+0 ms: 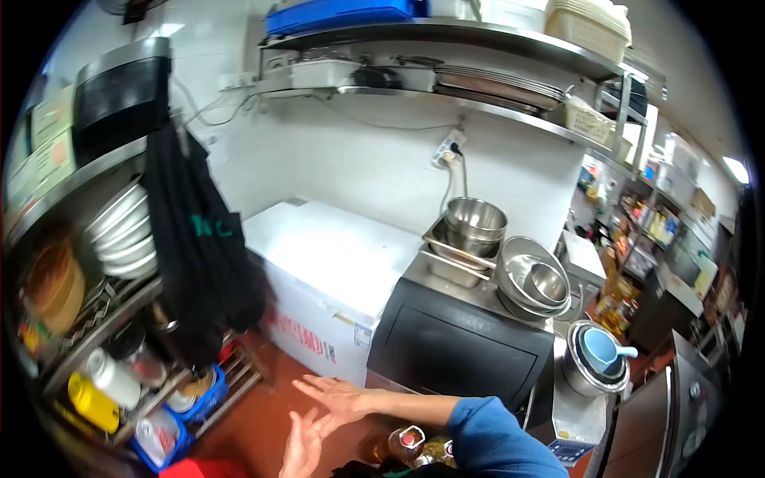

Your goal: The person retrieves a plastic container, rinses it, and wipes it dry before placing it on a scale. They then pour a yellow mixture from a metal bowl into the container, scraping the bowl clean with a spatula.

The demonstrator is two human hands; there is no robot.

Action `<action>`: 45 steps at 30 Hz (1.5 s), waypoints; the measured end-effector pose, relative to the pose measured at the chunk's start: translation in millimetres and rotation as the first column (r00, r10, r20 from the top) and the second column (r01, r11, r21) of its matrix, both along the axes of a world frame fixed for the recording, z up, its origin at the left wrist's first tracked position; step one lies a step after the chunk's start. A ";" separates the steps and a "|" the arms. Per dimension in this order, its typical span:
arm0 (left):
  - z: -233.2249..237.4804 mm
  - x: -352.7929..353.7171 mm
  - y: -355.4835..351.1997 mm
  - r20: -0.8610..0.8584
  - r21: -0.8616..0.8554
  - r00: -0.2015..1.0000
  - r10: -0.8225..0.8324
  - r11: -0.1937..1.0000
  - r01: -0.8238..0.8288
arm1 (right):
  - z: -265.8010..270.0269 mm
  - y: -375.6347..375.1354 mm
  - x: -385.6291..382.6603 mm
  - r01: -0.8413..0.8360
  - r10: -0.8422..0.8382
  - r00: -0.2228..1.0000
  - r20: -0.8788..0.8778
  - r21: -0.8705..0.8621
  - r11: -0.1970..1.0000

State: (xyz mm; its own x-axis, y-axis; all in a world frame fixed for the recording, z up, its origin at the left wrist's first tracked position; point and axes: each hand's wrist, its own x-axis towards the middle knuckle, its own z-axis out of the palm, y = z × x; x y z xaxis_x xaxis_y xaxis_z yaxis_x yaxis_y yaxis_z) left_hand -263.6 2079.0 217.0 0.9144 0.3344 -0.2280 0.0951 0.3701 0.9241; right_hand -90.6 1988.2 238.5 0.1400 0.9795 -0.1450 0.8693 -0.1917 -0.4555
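Both hands are empty with fingers spread wide, the right hand (339, 396) reaching left from a blue sleeve (494, 438) and the left hand (301, 446) just below it. The red-capped bottle (408, 440) stands near, at the bottom, right under that forearm. I judge that a dropped elbow or sleeve could tip the bottle onto the red-brown floor (255, 422), since it stands so close. Farther off, a white chest freezer (335, 255) sits left of a black cabinet (454, 350) bearing steel bowls (532, 279), with a rack of plates (119, 231) at far left.
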 end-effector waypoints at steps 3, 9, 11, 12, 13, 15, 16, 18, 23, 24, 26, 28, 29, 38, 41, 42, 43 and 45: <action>-9.7 80.8 26.3 0.076 -0.263 0.986 -0.150 0.951 0.165 | 41.8 -21.2 48.1 0.202 -0.202 0.978 -0.048 0.003 0.979; 0.1 199.5 57.9 0.443 -0.045 0.708 -0.550 0.775 0.630 | 137.2 -93.9 167.6 0.610 -0.721 0.671 0.173 0.422 0.670; 15.7 232.9 70.9 0.313 0.056 0.733 -0.604 0.782 0.621 | 183.0 -123.9 223.5 0.637 -0.801 0.590 0.102 0.551 0.539; 19.3 248.7 76.7 0.169 0.146 0.762 -0.625 0.781 0.608 | 210.3 -140.7 251.5 0.650 -0.812 0.584 -0.001 0.601 0.466; 15.2 269.6 83.9 0.168 0.155 0.750 -0.640 0.768 0.621 | 235.3 -154.4 275.8 0.617 -0.838 0.543 -0.060 0.705 0.350; -14.0 312.7 99.3 -0.092 0.720 0.785 -0.612 0.504 0.478 | 308.2 -165.8 298.4 0.486 -0.942 0.332 0.052 0.847 0.218; -37.0 334.3 106.9 -0.087 0.717 0.771 -0.631 0.498 0.488 | 344.0 -172.0 310.1 0.387 -0.969 0.201 0.146 0.897 0.215; -80.3 376.9 119.1 -0.264 0.961 0.739 -0.619 -0.104 0.256 | 408.3 -165.4 315.7 0.249 -0.928 -0.230 0.294 0.939 0.236; -90.6 463.2 111.7 -0.289 0.923 0.603 -0.743 -0.383 -0.029 | 520.5 -185.4 332.6 0.212 -0.567 -0.765 0.305 0.951 0.225; -88.9 478.6 103.2 -0.319 0.904 0.575 -0.754 -0.423 -0.054 | 538.4 -192.3 334.6 0.188 -0.525 -0.794 0.305 0.946 0.264; -70.0 497.6 92.9 -0.176 0.929 0.504 -0.846 -0.312 -0.198 | 572.5 -195.1 343.5 0.159 -0.461 -0.835 0.300 0.934 0.320; -74.1 523.6 71.3 -0.373 0.901 0.416 -0.829 -0.431 -0.051 | 593.5 -193.3 356.1 -0.005 -0.621 -0.770 0.145 0.972 0.234; -78.6 532.6 62.2 -0.561 0.820 0.315 -0.765 -0.566 0.087 | 602.7 -193.4 360.9 0.004 -0.602 -0.784 0.154 0.970 0.242; -64.1 530.3 58.2 -0.557 0.830 0.263 -0.788 -0.514 0.216 | 671.5 -187.4 437.7 -0.087 -0.528 -0.841 0.120 0.932 0.351; -118.6 529.3 56.6 -0.351 0.936 0.376 -0.858 -0.312 0.162 | 698.5 -188.0 464.5 -0.030 -0.483 -0.861 0.162 0.931 0.365; -130.8 529.9 52.3 -0.354 0.935 0.418 -0.837 -0.306 0.180 | 708.4 -191.2 474.9 -0.020 -0.515 -0.838 0.179 0.934 0.357; -142.6 530.1 48.4 -0.359 0.933 0.459 -0.813 -0.301 0.197 | 720.1 -195.9 485.6 -0.011 -0.548 -0.814 0.195 0.937 0.349; -172.8 530.8 44.5 -0.351 0.936 0.502 -0.790 -0.302 0.179 | 760.4 -228.2 523.9 -0.029 -0.546 -0.801 0.245 0.895 0.444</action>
State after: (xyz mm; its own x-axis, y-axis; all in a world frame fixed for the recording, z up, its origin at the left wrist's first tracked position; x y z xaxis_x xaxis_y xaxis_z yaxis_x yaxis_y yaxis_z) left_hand 267.2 2123.4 44.2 0.7117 -0.7025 -0.0057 -0.6681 -0.6794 0.3034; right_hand 433.3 1760.1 998.9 -0.0535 0.2556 0.9653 -0.4180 -0.8836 0.2108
